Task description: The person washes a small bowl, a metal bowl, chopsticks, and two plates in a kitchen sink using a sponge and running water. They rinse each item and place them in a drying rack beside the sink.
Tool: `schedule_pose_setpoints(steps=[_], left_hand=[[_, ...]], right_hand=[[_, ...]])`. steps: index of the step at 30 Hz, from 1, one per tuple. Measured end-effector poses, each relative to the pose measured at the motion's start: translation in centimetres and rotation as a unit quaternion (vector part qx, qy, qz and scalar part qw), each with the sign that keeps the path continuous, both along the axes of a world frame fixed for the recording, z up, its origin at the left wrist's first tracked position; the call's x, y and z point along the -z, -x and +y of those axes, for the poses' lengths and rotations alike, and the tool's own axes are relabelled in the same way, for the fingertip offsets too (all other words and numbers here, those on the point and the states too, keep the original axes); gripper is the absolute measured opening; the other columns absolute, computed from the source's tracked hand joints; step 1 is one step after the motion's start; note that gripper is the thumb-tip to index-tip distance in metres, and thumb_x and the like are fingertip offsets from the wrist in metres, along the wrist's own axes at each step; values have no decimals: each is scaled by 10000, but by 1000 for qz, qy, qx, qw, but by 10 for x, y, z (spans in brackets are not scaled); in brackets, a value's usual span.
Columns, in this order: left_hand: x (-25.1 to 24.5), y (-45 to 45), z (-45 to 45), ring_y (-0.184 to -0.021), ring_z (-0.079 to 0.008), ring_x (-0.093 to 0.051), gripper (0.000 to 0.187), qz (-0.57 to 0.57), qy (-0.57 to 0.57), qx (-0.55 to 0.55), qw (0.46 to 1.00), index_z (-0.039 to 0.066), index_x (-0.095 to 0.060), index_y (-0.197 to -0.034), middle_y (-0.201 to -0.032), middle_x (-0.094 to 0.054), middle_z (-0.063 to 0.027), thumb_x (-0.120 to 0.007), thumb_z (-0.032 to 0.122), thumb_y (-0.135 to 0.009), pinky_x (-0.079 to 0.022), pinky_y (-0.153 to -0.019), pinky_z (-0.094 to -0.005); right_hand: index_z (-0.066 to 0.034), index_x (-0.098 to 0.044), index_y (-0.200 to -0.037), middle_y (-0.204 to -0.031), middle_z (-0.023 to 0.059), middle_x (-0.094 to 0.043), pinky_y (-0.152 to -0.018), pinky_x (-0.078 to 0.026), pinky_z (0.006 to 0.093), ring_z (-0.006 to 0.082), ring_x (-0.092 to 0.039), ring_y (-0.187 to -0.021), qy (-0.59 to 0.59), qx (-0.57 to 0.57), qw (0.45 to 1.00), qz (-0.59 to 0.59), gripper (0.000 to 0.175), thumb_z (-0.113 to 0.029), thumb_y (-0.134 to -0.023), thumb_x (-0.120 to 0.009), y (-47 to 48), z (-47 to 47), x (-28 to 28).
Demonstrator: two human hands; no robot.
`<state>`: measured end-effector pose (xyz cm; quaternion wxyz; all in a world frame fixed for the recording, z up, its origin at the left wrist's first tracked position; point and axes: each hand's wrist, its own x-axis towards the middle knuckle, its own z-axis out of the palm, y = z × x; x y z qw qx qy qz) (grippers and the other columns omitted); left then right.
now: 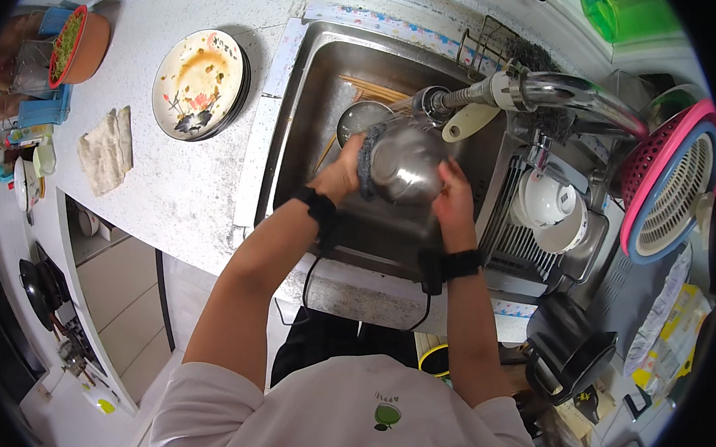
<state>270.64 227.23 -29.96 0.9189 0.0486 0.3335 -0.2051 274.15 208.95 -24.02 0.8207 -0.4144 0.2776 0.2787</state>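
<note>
A round stainless steel bowl [407, 164] is tilted over the sink basin [388, 232], blurred by motion. My left hand [344, 168] presses a grey scrubbing cloth [370, 161] against the bowl's left side. On the opposite side, my right hand [453, 196] grips the bowl's edge. Water sprays onto it from the faucet head [431, 106]. Behind it in the basin lie another metal bowl [360, 119] and several wooden chopsticks [376, 90]. A pale green handled utensil [469, 123] rests near the faucet.
Soiled, stacked plates [198, 84] and a beige cloth [106, 155] sit on the left counter. White bowls [546, 202] stand on a drying rack [507, 234] right of the basin. Colanders [672, 183] lean farther right, above a black pitcher [570, 347]. The curved faucet pipe [581, 99] overhangs the sink.
</note>
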Motion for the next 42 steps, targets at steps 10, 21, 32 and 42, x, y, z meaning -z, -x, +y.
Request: schedule_pose_setpoints(steps=[10,21,32,42], left_hand=[[-19,14,-69,-1098,-342,-424,386,79,-803,-68,587,-11,-460,-1153,-1193,-444,-219,-342,252,-896,-268,-978,-391],[-68,-64,-3,-891,-360,-568,373,-46,-737,411,534,54,-635,-911,-913,-602,-198,-459,353,-775,-433,-814,-392],[-12,12,-27,-990,-336,-509,414,102,-638,-58,761,-19,-541,-1062,-1054,-538,-213,-434,317,-846,-402,-844,-400],[-43,-39,25,-809,-282,-597,346,-157,-615,338,695,-13,-572,-972,-916,-607,-174,-446,278,-834,-473,-722,-367]], right_hand=[[-28,-562,-972,-938,44,-584,-797,-429,278,143,-538,-902,-8,55,998,17,157,-104,-835,-547,-11,48,34],[37,-567,-939,-903,62,-583,-663,-417,224,131,-540,-710,118,-82,985,-95,163,-59,-810,-546,8,59,22],[-20,-585,-876,-823,36,-590,-611,-446,214,105,-561,-729,8,45,998,45,95,-62,-791,-594,-13,30,30],[-1,-563,-869,-803,16,-570,-651,-423,199,84,-540,-773,-47,-181,981,-56,88,9,-782,-570,0,40,0]])
